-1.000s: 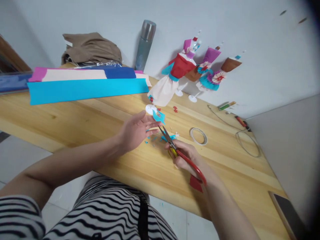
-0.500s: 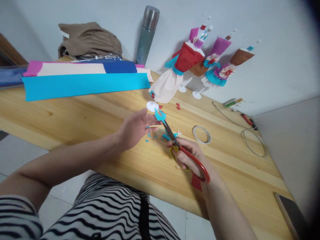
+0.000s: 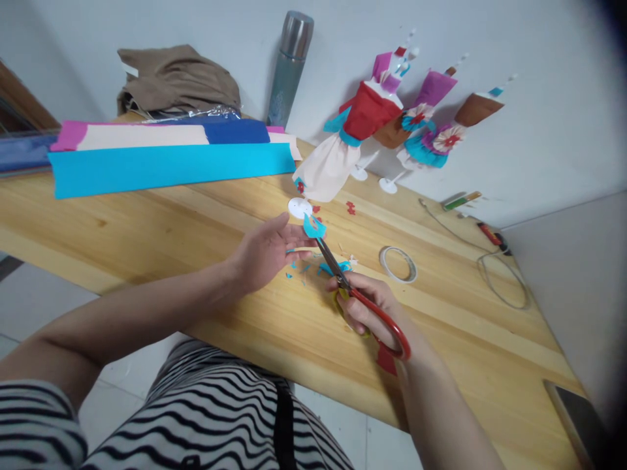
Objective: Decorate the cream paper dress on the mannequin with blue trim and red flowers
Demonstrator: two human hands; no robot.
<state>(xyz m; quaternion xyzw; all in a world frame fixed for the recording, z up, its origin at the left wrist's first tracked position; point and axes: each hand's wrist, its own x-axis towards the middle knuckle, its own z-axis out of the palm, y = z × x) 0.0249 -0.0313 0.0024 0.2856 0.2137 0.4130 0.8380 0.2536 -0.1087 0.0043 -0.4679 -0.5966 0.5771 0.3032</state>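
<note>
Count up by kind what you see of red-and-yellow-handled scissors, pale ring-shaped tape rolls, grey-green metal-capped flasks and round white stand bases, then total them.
Red-and-yellow-handled scissors: 1
Pale ring-shaped tape roll: 1
Grey-green metal-capped flask: 1
Round white stand bases: 3
Total: 6

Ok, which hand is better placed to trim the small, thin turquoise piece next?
Probably the right hand: it holds the metal-bladed, red-handled scissors, blade tips at the lower edge of the small, thin turquoise piece. The left hand is at that piece, without any tool.
</note>
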